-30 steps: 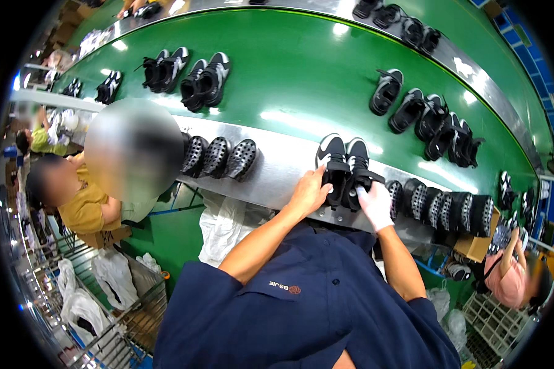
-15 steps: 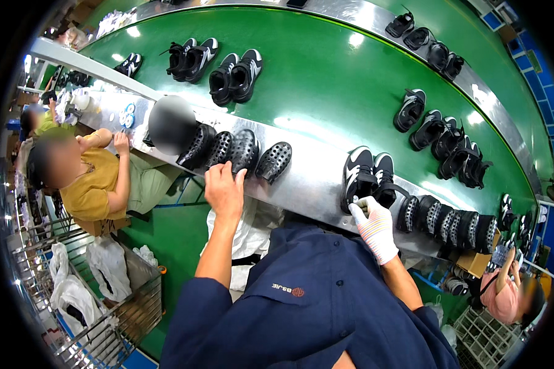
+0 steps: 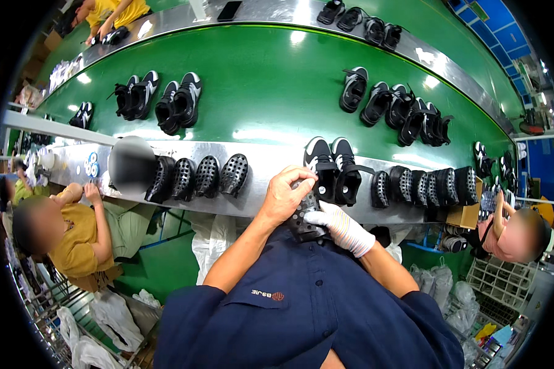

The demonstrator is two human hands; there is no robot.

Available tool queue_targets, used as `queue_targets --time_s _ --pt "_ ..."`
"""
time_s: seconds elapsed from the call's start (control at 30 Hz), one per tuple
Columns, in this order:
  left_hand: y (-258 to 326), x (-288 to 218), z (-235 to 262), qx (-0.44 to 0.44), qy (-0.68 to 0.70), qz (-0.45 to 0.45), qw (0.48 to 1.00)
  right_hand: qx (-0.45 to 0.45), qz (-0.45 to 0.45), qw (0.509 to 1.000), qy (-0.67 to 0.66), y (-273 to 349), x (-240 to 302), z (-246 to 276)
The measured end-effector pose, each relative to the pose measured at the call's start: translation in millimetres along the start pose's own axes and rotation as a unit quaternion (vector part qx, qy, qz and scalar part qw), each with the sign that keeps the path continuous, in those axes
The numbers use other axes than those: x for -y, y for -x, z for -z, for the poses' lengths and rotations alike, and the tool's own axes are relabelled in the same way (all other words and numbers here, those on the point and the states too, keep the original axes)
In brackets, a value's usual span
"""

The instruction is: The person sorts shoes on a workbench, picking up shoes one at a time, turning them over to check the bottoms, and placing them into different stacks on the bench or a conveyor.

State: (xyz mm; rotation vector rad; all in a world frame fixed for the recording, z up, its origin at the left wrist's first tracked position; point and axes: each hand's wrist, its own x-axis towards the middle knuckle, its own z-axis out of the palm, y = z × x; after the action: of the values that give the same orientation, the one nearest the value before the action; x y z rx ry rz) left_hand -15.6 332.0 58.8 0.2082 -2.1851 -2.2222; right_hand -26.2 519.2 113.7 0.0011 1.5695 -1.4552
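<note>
In front of my chest, a black perforated shoe insert [image 3: 303, 225] is held between my two hands, close to the bench edge. My bare left hand [image 3: 284, 195] is closed at its upper end, thumb and fingers bent together. Wrapped in a white striped glove, my right hand [image 3: 343, 229] grips the insert from the right side, with its thumb lying across it. Just beyond my hands, a left black-and-grey sneaker [image 3: 318, 161] and a right one [image 3: 346, 178] stand side by side on the metal ledge, straps loose. My fingers partly hide the insert.
Several perforated inserts [image 3: 207, 176] stand left on the metal ledge [image 3: 261, 163]; another row [image 3: 422, 187] stands right. Sneaker pairs [image 3: 178, 103] sit on the green belt [image 3: 258, 86]. A seated person in yellow [image 3: 83, 243] is at left, one in pink [image 3: 501, 234] at right.
My left hand has moved right from the row of inserts to my right hand, bringing one along. My right hand has left the sneaker and taken hold of the insert. The view has turned rightward.
</note>
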Motion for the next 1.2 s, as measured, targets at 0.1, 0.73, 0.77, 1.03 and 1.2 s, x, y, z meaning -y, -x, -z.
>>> queue_targets --time_s 0.1,0.73,0.77,1.03,1.2 --pt "-1 36 -22 -0.068 0.007 0.079 0.994 -0.197 0.117 0.893 0.387 24 -3 1" --pt "-65 69 -74 0.166 -0.455 -0.133 0.865 -0.246 -0.024 0.798 0.55 -56 -44 54" --pt "-70 66 -70 0.174 -0.444 -0.118 0.871 -0.256 0.001 0.793 0.552 -74 -60 52" --pt "-86 66 -28 0.252 -0.367 -0.075 0.892 -0.217 0.076 0.768 0.598 -105 -78 43" --pt "-78 54 -20 0.181 -0.329 -0.03 0.926 -0.268 0.123 0.816 0.497 -89 -75 35"
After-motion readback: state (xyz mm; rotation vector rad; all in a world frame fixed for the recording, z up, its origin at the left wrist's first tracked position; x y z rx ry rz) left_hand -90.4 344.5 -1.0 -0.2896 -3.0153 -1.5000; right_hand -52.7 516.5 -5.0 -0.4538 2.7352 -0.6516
